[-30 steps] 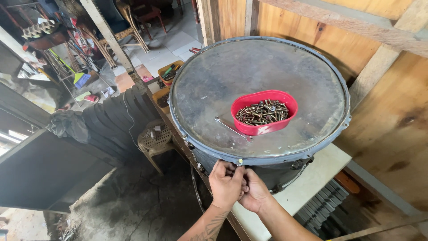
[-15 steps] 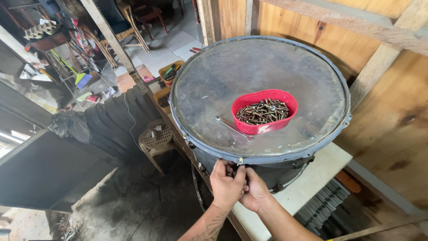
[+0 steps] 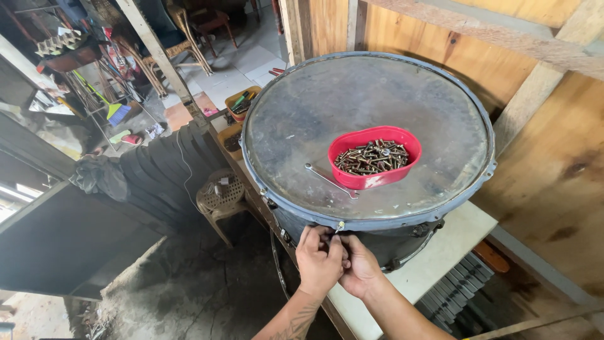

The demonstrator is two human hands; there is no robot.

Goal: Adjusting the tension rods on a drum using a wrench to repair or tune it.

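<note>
Nearest the camera, at about six o'clock, the left hand and the right hand are pressing together against the near side of a large drum, which is lying flat on a pale bench. The left hand's fingers are pinching closed on a small tension bolt that is standing up at the drum's blue-grey rim, while the right hand's fingers are curling in beside them, though what they are gripping is hidden behind the left hand. Just beyond the hands, a thin metal wrench is lying on the worn drumhead, touching the near left corner of a red oval tray that is holding a heap of dark screws. Toward nine o'clock, a woven stool is standing on the concrete floor beside the bench. At the far side, around one to three o'clock, wooden wall panels are rising behind the drum.
</note>
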